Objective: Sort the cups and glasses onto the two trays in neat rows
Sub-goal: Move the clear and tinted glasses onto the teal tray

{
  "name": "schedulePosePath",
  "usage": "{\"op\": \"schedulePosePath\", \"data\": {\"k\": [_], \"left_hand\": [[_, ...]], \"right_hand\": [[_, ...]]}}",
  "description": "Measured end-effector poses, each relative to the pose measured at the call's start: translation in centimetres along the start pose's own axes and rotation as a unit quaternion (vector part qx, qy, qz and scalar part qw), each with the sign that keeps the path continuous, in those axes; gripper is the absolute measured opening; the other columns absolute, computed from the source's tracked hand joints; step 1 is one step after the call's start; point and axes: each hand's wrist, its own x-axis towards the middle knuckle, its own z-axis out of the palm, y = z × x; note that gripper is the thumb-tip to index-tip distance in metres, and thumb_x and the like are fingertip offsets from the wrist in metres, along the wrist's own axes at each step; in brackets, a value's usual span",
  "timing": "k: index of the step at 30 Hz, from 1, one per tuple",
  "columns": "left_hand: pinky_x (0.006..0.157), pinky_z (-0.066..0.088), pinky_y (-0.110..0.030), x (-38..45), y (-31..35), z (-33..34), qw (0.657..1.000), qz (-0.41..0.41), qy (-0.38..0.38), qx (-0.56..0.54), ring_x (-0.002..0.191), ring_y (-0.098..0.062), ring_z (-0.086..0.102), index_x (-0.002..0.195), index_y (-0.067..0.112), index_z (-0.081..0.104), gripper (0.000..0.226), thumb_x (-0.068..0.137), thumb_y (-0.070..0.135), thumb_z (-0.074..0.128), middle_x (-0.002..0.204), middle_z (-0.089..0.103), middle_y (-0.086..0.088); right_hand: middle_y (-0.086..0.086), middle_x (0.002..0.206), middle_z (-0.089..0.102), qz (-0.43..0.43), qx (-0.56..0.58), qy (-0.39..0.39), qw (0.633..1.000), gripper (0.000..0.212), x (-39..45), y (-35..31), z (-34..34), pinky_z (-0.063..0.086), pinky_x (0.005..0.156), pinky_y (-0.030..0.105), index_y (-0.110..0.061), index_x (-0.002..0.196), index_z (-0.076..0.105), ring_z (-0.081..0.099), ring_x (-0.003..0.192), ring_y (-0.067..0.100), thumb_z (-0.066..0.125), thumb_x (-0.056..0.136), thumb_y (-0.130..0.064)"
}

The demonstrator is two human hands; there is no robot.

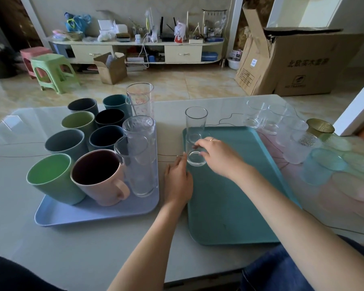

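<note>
I am looking into a home living room: a long cream low cabinet (135, 50) cluttered with household odds and ends spans the top of the frame, green and pink plastic stools (51, 68) stand upper left, and beige marble-look floor tiles (177, 82) lie beyond.

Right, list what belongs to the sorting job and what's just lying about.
Job: teal tray, blue tray, clear glass gripped by the right hand, coloured cups, unsorted glasses.
Lying about: cardboard box, green stool, cluttered shelf.
</note>
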Motion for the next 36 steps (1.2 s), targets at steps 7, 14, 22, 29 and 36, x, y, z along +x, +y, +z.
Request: {"op": "schedulePosePath", "data": {"k": [7, 14, 22, 29, 36], "left_hand": [[0.107, 0.035, -0.041, 1.1, -0.4, 0.3, 1.0, -0.012, 0.014, -0.012, 0.129, -0.036, 0.04, 0.143, 0.014, 0.037, 0.061, 0.084, -0.003, 0.037, 0.148, 0.041, -0.009], [0.088, 0.047, -0.037, 2.5, -1.2, -0.2, 0.999, -0.005, 0.032, -0.017, 0.105, -0.033, 0.055, 0.13, 0.016, 0.053, 0.057, 0.074, 0.005, 0.047, 0.113, 0.066, -0.01], [0.088, 0.048, -0.035, 2.9, -1.9, 0.2, 0.997, 0.0, 0.065, -0.039, 0.102, -0.022, 0.059, 0.125, 0.024, 0.055, 0.062, 0.066, 0.02, 0.042, 0.113, 0.067, 0.004], [0.088, 0.048, -0.036, 2.9, -1.8, 0.2, 0.997, -0.005, 0.06, -0.042, 0.103, -0.021, 0.058, 0.126, 0.025, 0.055, 0.062, 0.065, 0.019, 0.041, 0.111, 0.067, 0.003], [0.086, 0.049, -0.038, 2.4, -1.1, -0.6, 0.999, -0.029, 0.025, -0.03, 0.103, -0.028, 0.057, 0.127, 0.024, 0.053, 0.063, 0.066, 0.02, 0.039, 0.11, 0.067, -0.005]], "right_hand": [[0.0, 0.14, 0.042, 0.014, -0.031, 0.127, 0.991, 0.047, -0.1, 1.7, -3.4, 0.049, 0.076, 0.038, -0.029, 0.139, 0.035, 0.059, 0.106, 0.03, 0.045, 0.094, -0.018], [0.013, 0.13, 0.052, 0.208, -0.206, 0.156, 0.943, 0.038, 6.3, 8.8, -6.2, 0.043, 0.072, 0.035, -0.007, 0.13, 0.041, 0.062, 0.103, 0.036, 0.048, 0.092, -0.009], [0.019, 0.126, 0.057, 0.319, -0.25, 0.084, 0.91, 0.041, 12.2, 13.9, -5.4, 0.047, 0.086, 0.038, -0.004, 0.129, 0.044, 0.056, 0.116, 0.038, 0.05, 0.088, 0.0], [0.026, 0.115, 0.06, 0.275, -0.224, 0.16, 0.921, 0.032, 12.4, 13.8, -5.4, 0.048, 0.078, 0.039, 0.002, 0.117, 0.051, 0.059, 0.106, 0.042, 0.042, 0.088, 0.012], [0.008, 0.081, 0.059, 0.181, -0.071, 0.253, 0.948, 0.011, 5.3, 9.1, -7.1, 0.032, 0.061, 0.029, -0.01, 0.083, 0.054, 0.05, 0.073, 0.029, 0.049, 0.092, -0.007]]}}
